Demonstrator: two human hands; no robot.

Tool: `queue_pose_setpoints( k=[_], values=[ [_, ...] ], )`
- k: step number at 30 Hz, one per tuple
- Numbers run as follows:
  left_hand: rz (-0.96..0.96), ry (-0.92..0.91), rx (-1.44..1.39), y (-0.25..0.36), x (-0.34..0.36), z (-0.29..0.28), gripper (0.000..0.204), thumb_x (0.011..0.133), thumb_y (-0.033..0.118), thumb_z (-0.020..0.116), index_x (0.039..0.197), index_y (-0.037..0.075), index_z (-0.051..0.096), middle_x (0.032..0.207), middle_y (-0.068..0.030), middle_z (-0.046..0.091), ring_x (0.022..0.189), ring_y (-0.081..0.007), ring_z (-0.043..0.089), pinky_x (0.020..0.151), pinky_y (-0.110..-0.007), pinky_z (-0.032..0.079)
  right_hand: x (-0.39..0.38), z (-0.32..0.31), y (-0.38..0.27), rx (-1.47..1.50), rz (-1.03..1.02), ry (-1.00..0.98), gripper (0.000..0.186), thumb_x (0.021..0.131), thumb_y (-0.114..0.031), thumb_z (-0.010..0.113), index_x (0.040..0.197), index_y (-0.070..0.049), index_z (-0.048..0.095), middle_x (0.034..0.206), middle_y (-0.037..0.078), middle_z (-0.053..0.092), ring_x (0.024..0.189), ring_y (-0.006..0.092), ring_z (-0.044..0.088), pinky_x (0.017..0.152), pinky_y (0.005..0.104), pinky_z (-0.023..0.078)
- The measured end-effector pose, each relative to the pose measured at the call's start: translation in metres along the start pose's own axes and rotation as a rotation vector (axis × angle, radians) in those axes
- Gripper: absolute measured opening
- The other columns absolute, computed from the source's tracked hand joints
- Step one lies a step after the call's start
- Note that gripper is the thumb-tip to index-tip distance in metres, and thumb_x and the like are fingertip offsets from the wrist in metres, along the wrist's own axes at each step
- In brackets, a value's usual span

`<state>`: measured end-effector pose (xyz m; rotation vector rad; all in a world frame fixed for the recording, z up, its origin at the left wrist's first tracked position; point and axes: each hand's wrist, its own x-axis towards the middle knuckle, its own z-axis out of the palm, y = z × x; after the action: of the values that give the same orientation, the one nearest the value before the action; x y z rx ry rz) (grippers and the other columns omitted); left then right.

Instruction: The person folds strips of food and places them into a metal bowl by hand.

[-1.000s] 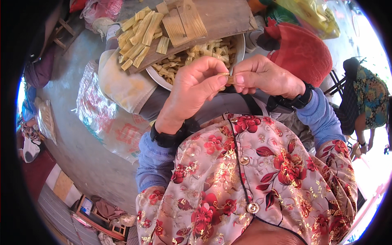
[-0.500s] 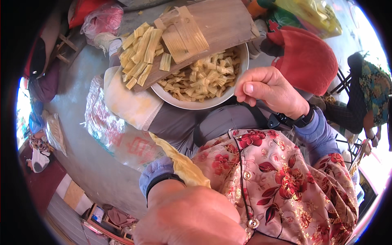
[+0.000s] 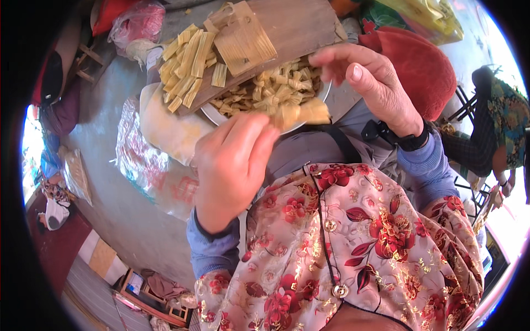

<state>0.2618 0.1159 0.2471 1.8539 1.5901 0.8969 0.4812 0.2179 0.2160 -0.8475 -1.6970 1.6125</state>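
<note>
My left hand (image 3: 232, 160) is closed around one end of a flat yellow sheet (image 3: 302, 113), holding it at the near rim of a metal bowl (image 3: 212, 116). The bowl is full of short yellow cut strips (image 3: 270, 88). Across its top lies a wooden board (image 3: 298, 25) that carries more cut strips (image 3: 185, 55) and a small wooden block (image 3: 243, 36). My right hand (image 3: 370, 83) hovers over the bowl's right side with fingers spread near the board's edge, and nothing shows in it. It wears a dark wristband (image 3: 406, 138).
A pale filled bag (image 3: 165, 129) and a clear plastic bag (image 3: 138, 151) lie left of the bowl on the grey floor. A red cushion (image 3: 422, 60) sits to the right. Another person in patterned clothes (image 3: 499, 132) is at the far right.
Both hands were pinched together at my chest. The left hand then dropped low, picked up the yellow sheet and has risen to the bowl. The right hand has moved up over the bowl.
</note>
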Motion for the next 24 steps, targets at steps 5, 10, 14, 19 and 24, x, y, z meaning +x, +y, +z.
queue_pose_setpoints(
  k=[5,10,14,19,24],
  values=[
    [0.041,0.009,0.051,-0.018,0.002,0.022,0.013,0.08,0.01,0.065,0.087,0.002,0.058,0.074,-0.0127,0.058,0.063,-0.0328,0.057,0.054,-0.039,0.043,0.012,0.014,0.001,-0.514,-0.137,-0.314,0.022,0.08,-0.021,0.065,0.093,-0.003,0.064,0.078,0.017,0.061,0.074,0.0331,0.06,0.063,0.0373,0.047],
    [0.101,-0.042,0.023,-0.042,-0.003,0.034,0.007,0.081,0.011,0.063,0.083,0.005,0.059,0.073,-0.0113,0.057,0.064,-0.0319,0.057,0.053,-0.039,0.044,0.007,0.007,0.02,-0.638,-0.257,-0.419,0.025,0.081,-0.016,0.063,0.072,0.0,0.047,0.065,0.014,0.047,0.066,0.037,0.049,0.057,0.043,0.04],
    [0.116,0.003,0.089,-0.044,-0.002,0.047,0.009,0.08,0.01,0.061,0.076,0.005,0.054,0.069,-0.012,0.054,0.065,-0.0329,0.057,0.054,-0.04,0.044,0.011,-0.002,0.018,-0.729,-0.277,-0.5,0.023,0.081,-0.021,0.066,0.081,0.0,0.056,0.071,0.014,0.054,0.069,0.0338,0.055,0.061,0.0397,0.044],
    [0.137,0.009,0.039,-0.039,0.011,0.051,0.011,0.081,0.011,0.061,0.078,0.005,0.053,0.071,-0.0135,0.056,0.066,-0.0349,0.056,0.055,-0.041,0.044,0.02,0.019,0.001,-0.333,0.166,-0.356,0.027,0.083,-0.012,0.066,0.105,0.003,0.061,0.089,0.008,0.066,0.082,0.013,0.061,0.073,0.0271,0.05],
    [0.001,-0.119,-0.142,-0.05,0.003,0.046,0.018,0.089,0.014,0.058,0.078,0.001,0.053,0.064,-0.0145,0.048,0.059,-0.0317,0.049,0.054,-0.035,0.04,0.024,0.002,-0.005,-0.121,0.48,-0.518,0.019,0.083,-0.004,0.062,0.1,0.003,0.063,0.083,0.002,0.063,0.075,0.0057,0.055,0.068,0.0212,0.047]
  ],
)
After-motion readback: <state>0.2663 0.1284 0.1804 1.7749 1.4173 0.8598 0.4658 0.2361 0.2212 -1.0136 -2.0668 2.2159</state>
